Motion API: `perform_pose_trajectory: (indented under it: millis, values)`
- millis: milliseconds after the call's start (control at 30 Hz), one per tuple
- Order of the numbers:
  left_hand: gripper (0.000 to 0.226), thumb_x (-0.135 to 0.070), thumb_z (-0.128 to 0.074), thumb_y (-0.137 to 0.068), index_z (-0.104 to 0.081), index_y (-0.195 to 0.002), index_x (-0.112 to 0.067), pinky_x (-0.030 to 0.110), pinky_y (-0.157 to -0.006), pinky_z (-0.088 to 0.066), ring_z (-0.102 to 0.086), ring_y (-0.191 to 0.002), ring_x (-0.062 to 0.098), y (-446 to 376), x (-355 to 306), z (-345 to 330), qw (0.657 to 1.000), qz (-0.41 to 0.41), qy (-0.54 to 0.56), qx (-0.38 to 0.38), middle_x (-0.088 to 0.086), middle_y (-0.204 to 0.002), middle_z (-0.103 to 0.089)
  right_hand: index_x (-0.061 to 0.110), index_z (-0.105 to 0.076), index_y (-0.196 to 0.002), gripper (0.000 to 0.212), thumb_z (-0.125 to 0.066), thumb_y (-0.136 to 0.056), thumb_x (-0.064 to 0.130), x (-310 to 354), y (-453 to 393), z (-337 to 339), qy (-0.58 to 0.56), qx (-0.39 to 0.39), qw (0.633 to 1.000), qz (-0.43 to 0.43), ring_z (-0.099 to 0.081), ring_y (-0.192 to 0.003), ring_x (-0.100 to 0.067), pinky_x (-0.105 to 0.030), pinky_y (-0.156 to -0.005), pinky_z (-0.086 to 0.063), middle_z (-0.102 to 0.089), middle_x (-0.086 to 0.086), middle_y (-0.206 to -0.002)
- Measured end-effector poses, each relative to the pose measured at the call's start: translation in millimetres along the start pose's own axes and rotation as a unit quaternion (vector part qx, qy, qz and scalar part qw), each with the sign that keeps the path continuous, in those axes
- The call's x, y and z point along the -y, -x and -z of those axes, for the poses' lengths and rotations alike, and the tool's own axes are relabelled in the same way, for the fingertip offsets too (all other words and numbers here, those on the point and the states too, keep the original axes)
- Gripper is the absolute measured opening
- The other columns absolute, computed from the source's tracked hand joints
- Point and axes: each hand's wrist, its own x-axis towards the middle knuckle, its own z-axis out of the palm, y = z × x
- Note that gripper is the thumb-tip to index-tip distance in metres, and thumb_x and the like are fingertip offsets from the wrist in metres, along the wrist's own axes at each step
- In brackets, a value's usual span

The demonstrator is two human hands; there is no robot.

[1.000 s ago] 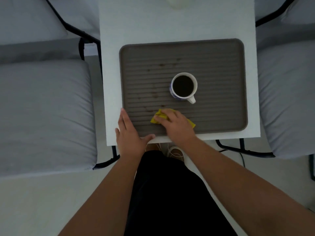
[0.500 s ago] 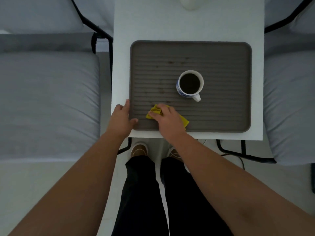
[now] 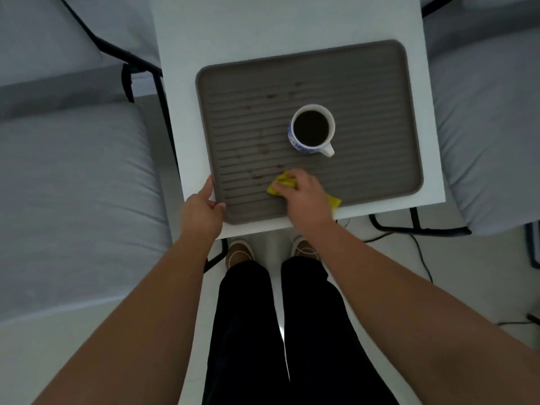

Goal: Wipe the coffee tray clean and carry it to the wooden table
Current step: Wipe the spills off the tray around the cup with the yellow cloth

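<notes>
A grey ribbed tray point(image 3: 365, 83) lies on a small white table point(image 3: 263, 30). Brown coffee stains point(image 3: 264, 149) dot its left half. A blue-and-white mug point(image 3: 312, 130) full of dark coffee stands near the tray's middle, handle toward me. My right hand point(image 3: 306, 197) presses a crumpled yellow cloth point(image 3: 282, 185) onto the tray's near part, just below the mug. My left hand point(image 3: 201, 210) grips the tray's near left corner, thumb over the rim.
Grey cushioned chairs with black frames flank the table, one on the left point(image 3: 73, 185) and one on the right point(image 3: 491, 127). My legs and brown shoes point(image 3: 239, 252) stand at the table's near edge. A cable point(image 3: 420, 258) runs across the pale floor at the right.
The view has shifted and tilted a little. My left hand went from lying flat on the table to gripping the tray's corner. My right hand has kept the cloth on the tray's near part.
</notes>
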Motion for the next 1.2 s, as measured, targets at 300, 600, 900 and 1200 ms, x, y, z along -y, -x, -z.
perform_pose_trajectory:
  millis: [300, 600, 900, 1200]
  values:
    - [0.071, -0.009, -0.059, -0.092, -0.025, -0.150, -0.032, 0.043, -0.087, -0.055, -0.067, -0.084, 0.031, -4.2, 1.7, 1.1, 0.999, 0.019, 0.004, 0.025, 0.006, -0.075, -0.060, 0.019, -0.058, -0.122, 0.033, -0.051, -0.091, 0.013, -53.7, 11.2, 41.0, 0.060, 0.001, 0.987, -0.152, -0.052, -0.103, -0.039, -0.047, -0.087, -0.048, -0.049, -0.016, -0.124]
    - [0.067, -0.009, -0.057, -0.094, -0.028, -0.150, -0.031, 0.038, -0.084, -0.056, -0.067, -0.080, 0.030, 2.3, -2.8, -2.1, 0.999, 0.029, 0.023, 0.004, 0.001, -0.068, -0.056, 0.017, -0.049, -0.131, 0.038, -0.046, -0.094, 0.012, -2.3, 6.4, 18.5, 0.088, 0.083, 0.985, -0.121, -0.044, -0.112, -0.038, -0.045, -0.091, -0.041, -0.041, -0.018, -0.130]
    - [0.069, -0.014, -0.057, -0.094, -0.022, -0.151, -0.032, 0.041, -0.085, -0.055, -0.069, -0.081, 0.024, 0.3, 2.8, 1.4, 0.999, 0.006, -0.013, 0.030, 0.006, -0.078, -0.066, 0.023, -0.048, -0.115, 0.030, -0.039, -0.096, 0.045, 20.9, -2.1, 5.1, 0.011, -0.031, 0.977, -0.211, -0.054, -0.103, -0.032, -0.045, -0.089, -0.044, -0.055, -0.010, -0.115]
    - [0.070, -0.015, -0.059, -0.092, -0.025, -0.149, -0.038, 0.042, -0.089, -0.055, -0.069, -0.080, 0.024, -5.2, 11.1, 0.8, 0.999, 0.016, 0.031, 0.042, 0.006, -0.080, -0.068, 0.019, -0.046, -0.135, 0.049, -0.053, -0.087, 0.010, 24.1, -18.2, -8.5, 0.024, 0.027, 0.981, -0.190, -0.049, -0.107, -0.036, -0.043, -0.091, -0.046, -0.040, -0.017, -0.132]
